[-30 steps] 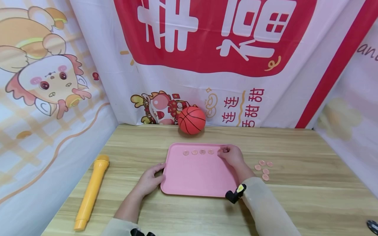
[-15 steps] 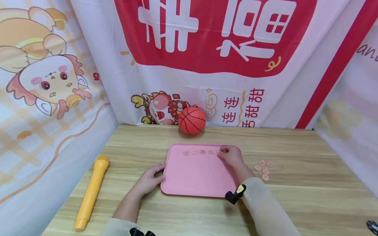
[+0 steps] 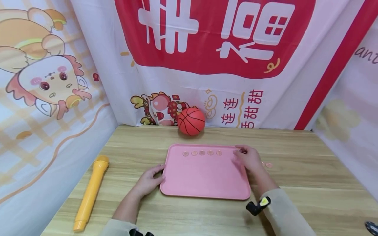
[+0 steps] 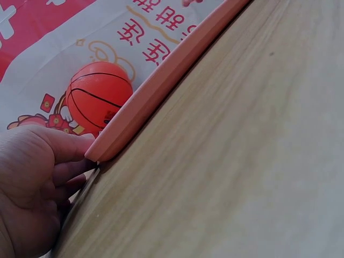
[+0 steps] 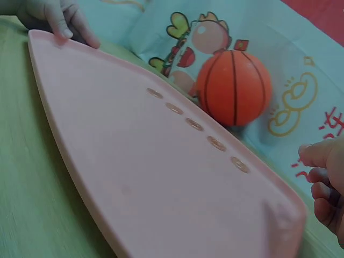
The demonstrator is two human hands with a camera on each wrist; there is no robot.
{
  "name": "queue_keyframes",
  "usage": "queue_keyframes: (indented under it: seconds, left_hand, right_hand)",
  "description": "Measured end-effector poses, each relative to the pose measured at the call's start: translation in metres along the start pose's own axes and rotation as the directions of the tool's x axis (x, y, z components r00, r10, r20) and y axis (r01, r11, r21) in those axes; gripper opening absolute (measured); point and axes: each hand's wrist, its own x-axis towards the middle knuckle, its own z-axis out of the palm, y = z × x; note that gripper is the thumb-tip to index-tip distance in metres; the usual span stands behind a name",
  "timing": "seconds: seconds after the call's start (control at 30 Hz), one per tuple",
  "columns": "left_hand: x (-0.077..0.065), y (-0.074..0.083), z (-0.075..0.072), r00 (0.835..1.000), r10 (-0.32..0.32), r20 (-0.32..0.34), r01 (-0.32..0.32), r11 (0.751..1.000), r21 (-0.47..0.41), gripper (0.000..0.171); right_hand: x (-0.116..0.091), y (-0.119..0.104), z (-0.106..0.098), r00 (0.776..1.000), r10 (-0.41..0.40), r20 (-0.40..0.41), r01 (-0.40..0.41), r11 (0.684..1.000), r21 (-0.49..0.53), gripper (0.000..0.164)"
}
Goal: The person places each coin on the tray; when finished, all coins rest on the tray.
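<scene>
A pink rectangular tray (image 3: 203, 177) lies on the wooden table, with several small copper-coloured coins (image 3: 202, 153) in a row along its far side. My left hand (image 3: 149, 180) grips the tray's left edge; in the left wrist view its thumb (image 4: 72, 148) presses against the rim and the other fingers curl in below it. Over the tray's far right corner is my right hand (image 3: 249, 159), its fingers loosely bent. Nothing shows between the right fingers (image 5: 321, 191) in the right wrist view. More coins (image 3: 268, 165) lie right of the tray, partly hidden behind the right forearm.
A small orange-red basketball (image 3: 191, 121) sits behind the tray, against the printed cloth backdrop (image 3: 165, 78). To the left lies a yellow toy microphone (image 3: 91, 193). A dark round object (image 3: 371, 226) is cut off at the lower right edge.
My right hand has let go of the fifth coin at the right end of the row and moved right, to the tray's corner. The left hand stays at the edge.
</scene>
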Motion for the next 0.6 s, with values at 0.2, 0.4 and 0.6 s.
queue_keyframes:
  seconds: [0.2, 0.4, 0.6]
  left_hand:
    - [0.000, 0.000, 0.000, 1.000, -0.001, -0.006, 0.001, 1.000, 0.011, 0.049]
    - [-0.001, 0.000, 0.000, 1.000, 0.001, -0.004, -0.001, 1.000, 0.004, 0.049]
    - [-0.002, 0.001, 0.000, 1.000, 0.003, -0.004, -0.003, 1.000, 0.002, 0.049]
  right_hand:
    - [-0.013, 0.016, -0.029, 0.999, 0.047, -0.016, -0.045, 0.996, 0.073, 0.044]
    - [-0.025, 0.031, -0.051, 0.989, 0.150, 0.006, -0.149, 0.980, 0.132, 0.050]
    - [-0.032, 0.051, -0.068, 0.988, 0.152, -0.003, -0.151, 0.982, 0.113, 0.052]
